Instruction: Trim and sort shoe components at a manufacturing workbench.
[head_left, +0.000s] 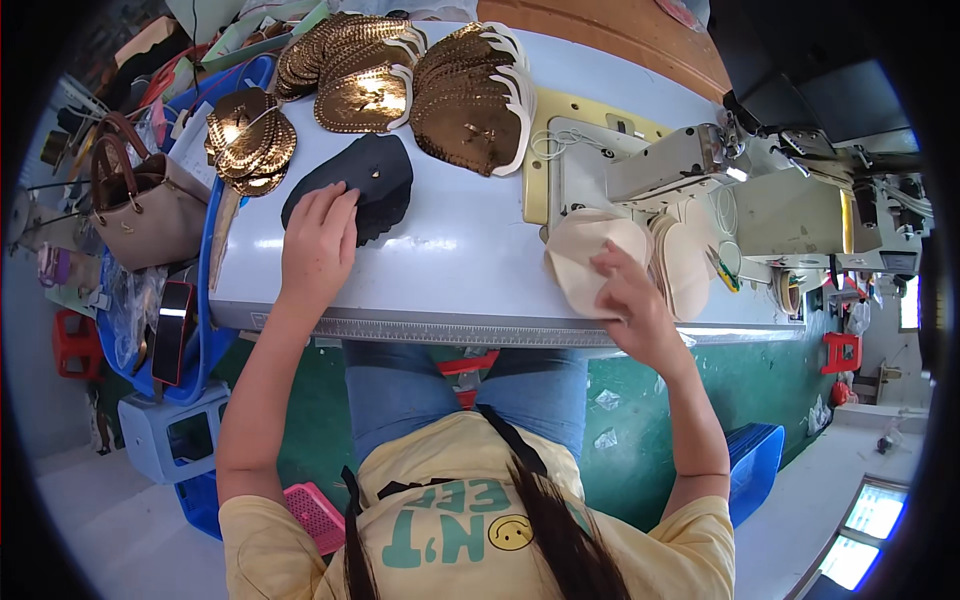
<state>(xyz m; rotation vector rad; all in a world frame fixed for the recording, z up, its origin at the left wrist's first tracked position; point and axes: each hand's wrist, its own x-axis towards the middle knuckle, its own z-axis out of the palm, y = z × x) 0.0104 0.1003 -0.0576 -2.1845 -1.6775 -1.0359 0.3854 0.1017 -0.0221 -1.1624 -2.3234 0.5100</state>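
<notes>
The left hand (318, 245) is mostly open, its fingers extended together and a little bent. The fingertips rest on the near left part of a dark stack (384, 192), which lies ahead of this hand and to its right; I cannot see any closed grip on it. The right hand (637, 305) is half curled, with the fingertips over a cream piece (580, 262) just to its left; I cannot tell if it pinches this piece or only touches it. To the right of the right hand, and near it, stands a fanned cream stack (688, 262), and beyond that the green snips (728, 272). The sewing machine (640, 178) is ahead of the same hand. Further ahead of the left hand lie gold pieces (470, 125).

The dark and cream pieces look thin, light and flexible, so I judge that they bend easily and may cling together. One dark piece is probably best taken by its free near edge, between thumb and finger. For the cream one, the rounded rim seems the good place, with a light pinch to avoid a crease.
</notes>
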